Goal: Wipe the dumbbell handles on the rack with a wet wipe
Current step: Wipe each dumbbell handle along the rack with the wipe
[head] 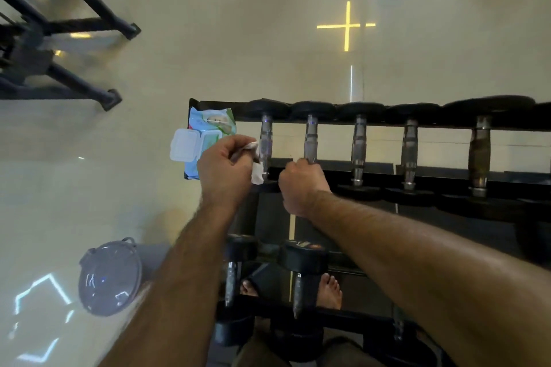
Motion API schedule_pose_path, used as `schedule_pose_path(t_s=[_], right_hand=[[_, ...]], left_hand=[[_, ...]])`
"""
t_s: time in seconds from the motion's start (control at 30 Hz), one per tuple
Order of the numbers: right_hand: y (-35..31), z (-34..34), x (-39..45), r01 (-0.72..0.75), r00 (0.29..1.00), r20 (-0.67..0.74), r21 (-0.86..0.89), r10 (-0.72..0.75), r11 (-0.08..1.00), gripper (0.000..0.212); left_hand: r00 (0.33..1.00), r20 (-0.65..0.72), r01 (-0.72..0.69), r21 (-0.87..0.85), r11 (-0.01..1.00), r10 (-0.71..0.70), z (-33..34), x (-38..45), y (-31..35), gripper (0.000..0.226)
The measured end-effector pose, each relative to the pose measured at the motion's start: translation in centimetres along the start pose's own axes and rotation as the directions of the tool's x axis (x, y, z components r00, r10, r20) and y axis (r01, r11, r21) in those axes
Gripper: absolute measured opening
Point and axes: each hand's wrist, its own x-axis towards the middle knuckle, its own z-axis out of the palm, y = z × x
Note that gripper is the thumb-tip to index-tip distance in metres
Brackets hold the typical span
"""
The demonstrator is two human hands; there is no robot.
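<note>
Black rack (387, 168), two tiers. Top tier: five dumbbells (358, 146) side by side, metal handles running front to back, black heads resting on front & rear rails. Wipes pack (208, 134) lies on the rack's left end, just beside the leftmost dumbbell, lid flipped open to the left. Lower tier: two more dumbbells (298, 277) at the left, handles pointing toward the viewer. Glossy pale floor (208, 39) carries the rack; a round grey lidded bin (110, 277) stands on it left of the rack, and black machine legs (74, 27) rest on it top left.
</note>
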Motion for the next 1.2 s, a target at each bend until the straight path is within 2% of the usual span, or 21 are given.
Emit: schedule_pose_path(t_s=[0.13, 0.23, 0.3, 0.33, 0.43, 0.5, 0.57, 0.67, 0.73, 0.8, 0.9, 1.07, 1.13, 1.2], right_hand=[[-0.2, 1.4, 0.1, 0.039, 0.996, -0.076, -0.047, -0.043, 0.998, 0.032], [1.6, 4.3, -1.1, 0.088, 0.961, -0.269, 0.078, -0.065, 0.993, 0.031], [2.5, 6.3, -2.6, 0.087, 0.906, -0.424, 0.232, 0.020, 0.969, 0.036], [2.5, 7.1, -3.2, 0.074, 0.888, -0.454, 0.296, 0.072, 0.952, 0.038], [1.9, 7.7, -3.9, 0.028, 0.889, -0.441, 0.323, 0.124, 0.946, 0.043], [3.0, 6.8, -4.1, 0.067, 0.882, -0.466, 0.268, 0.068, 0.961, 0.051], [5.6, 5.8, -4.4, 0.070, 0.866, -0.499, 0.214, 0.048, 0.974, 0.075], [11.3, 4.3, -5.2, -0.135, 0.867, -0.449, 0.209, 0.218, 0.969, 0.123], [14.6, 3.7, -6.3, -0.263, 0.880, -0.347, 0.213, 0.324, 0.941, 0.153], [16.6, 3.8, -7.3, -0.324, 0.900, -0.236, 0.195, 0.365, 0.926, 0.172], [17.4, 4.8, -7.8, -0.344, 0.915, -0.149, 0.194, 0.374, 0.919, 0.178], [17.3, 5.5, -7.2, -0.334, 0.907, -0.177, 0.251, 0.382, 0.908, 0.178], [17.2, 5.6, -7.4, -0.328, 0.908, -0.174, 0.272, 0.381, 0.905, 0.178], [17.4, 5.9, -7.4, -0.332, 0.906, -0.168, 0.286, 0.388, 0.899, 0.178]], left_hand=[[1.000, -0.027, -0.009, -0.008, 1.000, 0.009, -1.8, -0.5, -0.4, 0.011], [0.999, -0.042, -0.009, -0.009, 1.000, 0.009, -2.7, -1.0, -0.9, 0.017], [0.998, -0.055, 0.006, -0.021, 1.000, -0.007, -2.8, -1.3, -1.4, 0.015], [0.998, -0.059, 0.018, -0.019, 1.000, -0.019, -2.8, -1.4, -1.6, 0.016], [0.999, -0.022, 0.046, 0.004, 0.999, -0.046, -1.9, -2.0, -2.1, 0.013], [0.999, 0.033, 0.007, 0.084, 0.996, -0.010, -1.1, -2.5, -1.8, 0.013], [0.994, 0.090, -0.080, 0.159, 0.984, 0.066, -0.3, -2.8, -1.3, 0.017], [0.971, 0.158, -0.210, 0.203, 0.956, 0.180, 1.2, -2.5, -0.6, 0.021], [0.947, 0.178, -0.302, 0.217, 0.928, 0.266, 2.7, -1.9, -0.1, 0.023], [0.921, 0.196, -0.379, 0.255, 0.890, 0.336, 4.5, -1.1, 0.3, 0.022], [0.892, 0.247, -0.442, 0.311, 0.841, 0.378, 7.6, 0.5, 1.2, 0.017], [0.893, 0.200, -0.451, 0.405, 0.795, 0.404, 11.2, 2.6, 2.1, 0.016], [0.842, 0.285, -0.539, 0.438, 0.720, 0.458, 12.4, 2.2, 1.4, 0.019], [0.730, 0.477, -0.682, 0.473, 0.557, 0.488, 13.1, 1.1, 0.6, 0.021]])
